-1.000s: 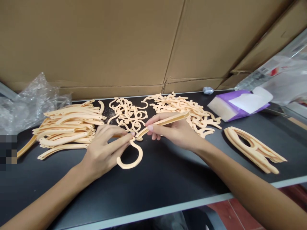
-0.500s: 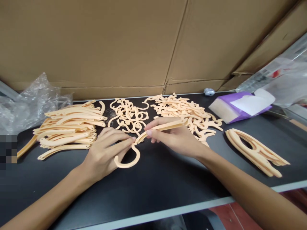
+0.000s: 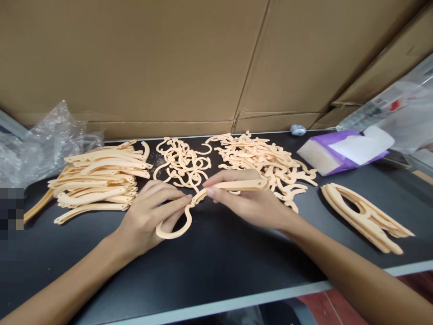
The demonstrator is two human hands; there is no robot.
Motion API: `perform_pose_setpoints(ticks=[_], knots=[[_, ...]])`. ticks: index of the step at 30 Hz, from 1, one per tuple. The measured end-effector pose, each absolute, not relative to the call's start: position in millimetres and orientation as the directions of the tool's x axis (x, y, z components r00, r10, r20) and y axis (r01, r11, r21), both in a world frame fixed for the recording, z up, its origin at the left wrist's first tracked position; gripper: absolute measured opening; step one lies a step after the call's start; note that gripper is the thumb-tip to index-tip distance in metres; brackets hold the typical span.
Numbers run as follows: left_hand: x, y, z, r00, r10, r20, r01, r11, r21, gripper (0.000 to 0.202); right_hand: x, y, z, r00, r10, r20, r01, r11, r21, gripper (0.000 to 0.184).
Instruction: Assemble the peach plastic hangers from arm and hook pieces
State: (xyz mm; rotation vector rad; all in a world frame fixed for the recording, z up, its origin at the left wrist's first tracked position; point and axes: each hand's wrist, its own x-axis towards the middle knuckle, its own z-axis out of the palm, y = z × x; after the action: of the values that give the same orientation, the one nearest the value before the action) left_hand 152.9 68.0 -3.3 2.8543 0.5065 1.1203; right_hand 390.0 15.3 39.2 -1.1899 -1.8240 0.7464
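Observation:
My left hand (image 3: 149, 216) pinches the top of a peach plastic hook (image 3: 176, 225), whose curve lies on the black table (image 3: 219, 271). My right hand (image 3: 250, 203) grips a peach hanger arm (image 3: 237, 185), its left end meeting the hook's stem between my fingertips. Both hands are closed on their parts at the table's middle.
A stack of hanger arms (image 3: 98, 180) lies at the left, a pile of loose hooks (image 3: 182, 162) and a pile of small connectors (image 3: 264, 158) behind my hands. Assembled hangers (image 3: 365, 216) lie at the right. Crumpled plastic bag (image 3: 40, 144), purple packet (image 3: 345, 151), cardboard boxes (image 3: 169, 63) behind.
The hanger arm in my right hand has tilted down to nearly level. The hook in my left hand has swung a little to the left.

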Motion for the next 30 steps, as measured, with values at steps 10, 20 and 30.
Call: perform_pose_setpoints(ticks=[10, 20, 30], knots=[[155.7, 66.6, -3.9, 0.693, 0.298, 0.656, 0.29, -0.949, 0.123, 0.017, 386.3, 15.5, 28.7, -0.255, 0.861, 0.44, 0.491, 0.507, -0.708, 0.012], [155.3, 64.6, -5.8, 0.72, 0.309, 0.622, 0.323, -0.942, 0.093, 0.019, 388.0, 14.9, 23.6, -0.358, 0.741, 0.568, 0.513, 0.664, -0.544, 0.013], [158.7, 59.2, -2.4, 0.685, 0.272, 0.676, 0.322, -0.945, 0.055, 0.021, 387.5, 8.5, 30.3, -0.418, 0.64, 0.645, 0.543, 0.745, -0.388, 0.014]])
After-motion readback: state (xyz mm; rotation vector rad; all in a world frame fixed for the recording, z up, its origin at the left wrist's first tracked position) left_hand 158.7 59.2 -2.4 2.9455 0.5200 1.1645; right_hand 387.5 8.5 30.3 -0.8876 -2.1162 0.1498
